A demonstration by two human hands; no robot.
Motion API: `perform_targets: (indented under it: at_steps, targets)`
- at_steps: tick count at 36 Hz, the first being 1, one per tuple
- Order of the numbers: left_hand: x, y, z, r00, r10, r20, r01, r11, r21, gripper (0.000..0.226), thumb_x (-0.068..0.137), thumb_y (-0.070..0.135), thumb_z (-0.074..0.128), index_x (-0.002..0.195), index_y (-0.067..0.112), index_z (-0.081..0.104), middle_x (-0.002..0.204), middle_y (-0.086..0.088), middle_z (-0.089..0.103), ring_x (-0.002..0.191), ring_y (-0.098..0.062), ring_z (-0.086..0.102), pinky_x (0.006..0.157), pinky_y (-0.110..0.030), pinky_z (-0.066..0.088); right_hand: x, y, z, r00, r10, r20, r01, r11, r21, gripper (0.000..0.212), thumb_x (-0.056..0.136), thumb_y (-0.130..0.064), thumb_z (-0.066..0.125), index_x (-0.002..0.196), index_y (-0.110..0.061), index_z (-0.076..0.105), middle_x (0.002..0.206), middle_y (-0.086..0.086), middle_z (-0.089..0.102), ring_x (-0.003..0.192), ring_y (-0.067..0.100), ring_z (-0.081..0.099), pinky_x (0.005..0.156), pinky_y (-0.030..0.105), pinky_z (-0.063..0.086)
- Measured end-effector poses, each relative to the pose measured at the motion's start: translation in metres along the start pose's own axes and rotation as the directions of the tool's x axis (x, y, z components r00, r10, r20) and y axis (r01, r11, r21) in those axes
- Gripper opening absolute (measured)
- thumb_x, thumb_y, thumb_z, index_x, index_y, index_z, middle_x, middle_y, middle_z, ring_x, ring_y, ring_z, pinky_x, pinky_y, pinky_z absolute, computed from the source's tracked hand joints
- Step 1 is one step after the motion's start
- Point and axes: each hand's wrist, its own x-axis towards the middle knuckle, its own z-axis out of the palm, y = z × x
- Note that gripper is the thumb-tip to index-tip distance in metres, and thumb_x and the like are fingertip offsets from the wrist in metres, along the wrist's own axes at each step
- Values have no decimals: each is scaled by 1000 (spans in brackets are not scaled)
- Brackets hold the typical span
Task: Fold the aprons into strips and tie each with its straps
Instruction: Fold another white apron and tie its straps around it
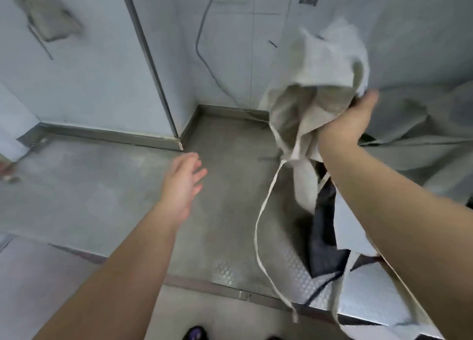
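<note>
Apron [314,84] getting lifted off the counter

Right hand [355,119] is clutching the bunched cloth, left hand [183,178] hanging relaxed; looks light and floppy, so grabbing the strap [258,227] helps.

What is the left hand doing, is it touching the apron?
Apart. The head view shows the left hand open, with bare counter between it and the apron, which only the right hand grips.
</note>
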Motion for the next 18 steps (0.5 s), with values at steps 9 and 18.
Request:
perform_targets:
  at_steps: [9, 18]
  targets:
    - [-1, 30, -29, 920, 13, 392, 18, 997, -75, 72, 55, 55, 79, 118, 27, 60, 117, 3, 66, 104, -16, 63, 80, -41, 52, -100, 25, 31, 566, -7, 824, 658, 606, -447, 13, 92, -11, 54, 104, -13, 54, 75, -15, 48, 80, 15, 44, 64, 18, 30]
    - [20, 54, -117, 691, 705, -161, -502, 627, 595, 41, 79, -12, 41, 113, -4, 62, 122, -27, 47, 114, -37, 48, 92, -11, 28, -149, 72, 23, 722, 460, 517, 375, 369, -851, 68, 93, -36, 54, 149, -19, 20, 149, 10, 33, 133, 25, 37, 104, 29, 32]
